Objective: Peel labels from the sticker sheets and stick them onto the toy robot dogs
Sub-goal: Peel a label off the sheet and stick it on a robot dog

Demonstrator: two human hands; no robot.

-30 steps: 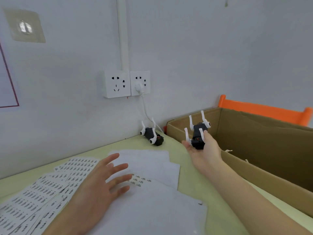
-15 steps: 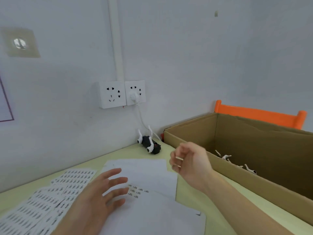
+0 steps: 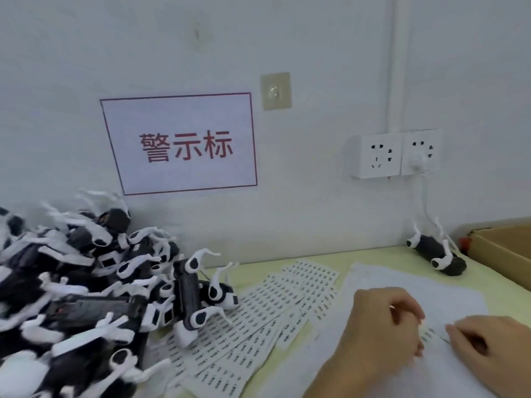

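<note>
Crowding the table left of the sticker sheets point(image 3: 275, 314) is a heap of toy robot dogs point(image 3: 86, 288) — one lone dog point(image 3: 436, 251) lies beyond them by the wall, beside a cardboard box point(image 3: 505, 254) whose contents you can't see. Right of the sheets, your left hand point(image 3: 382, 328) and right hand point(image 3: 494, 346) sit close together, fingers curled, pinching at a label strip point(image 3: 428, 336) on white paper.
</note>
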